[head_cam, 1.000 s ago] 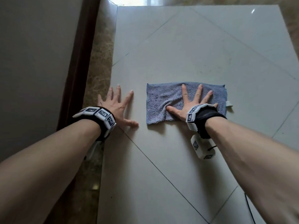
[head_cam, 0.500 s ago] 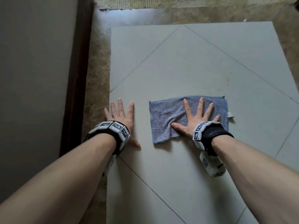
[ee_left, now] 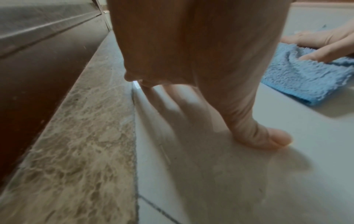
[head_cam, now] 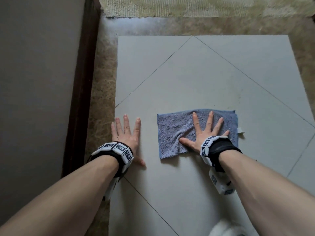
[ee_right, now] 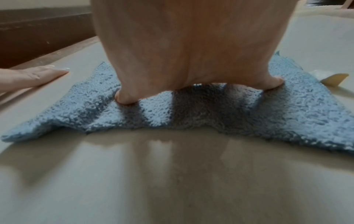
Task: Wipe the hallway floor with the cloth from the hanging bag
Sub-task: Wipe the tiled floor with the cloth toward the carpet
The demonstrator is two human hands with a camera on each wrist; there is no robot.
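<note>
A blue terry cloth (head_cam: 172,133) lies flat on the pale tiled floor (head_cam: 196,79), with a white label (head_cam: 240,130) sticking out at its right edge. My right hand (head_cam: 202,132) presses down on it, fingers spread and straight; the cloth (ee_right: 287,112) bunches slightly beside the thumb. My left hand (head_cam: 127,133) lies flat on the bare tile to the left of the cloth, fingers straight, holding nothing. In the left wrist view the left thumb (ee_left: 268,136) rests on the tile, with the cloth (ee_left: 298,77) off to the right.
A brown marbled border strip (head_cam: 102,103) runs along the left of the tiles, beside a dark wooden skirting (head_cam: 80,86) and a grey wall (head_cam: 37,82). A beige mat (head_cam: 196,5) lies across the far end. Something white (head_cam: 226,229) shows at the bottom edge.
Both hands and the cloth have slid toward me along the tiles, away from the far end; the mat and the far border strip have come into view. The left fingers have drawn closer together.
</note>
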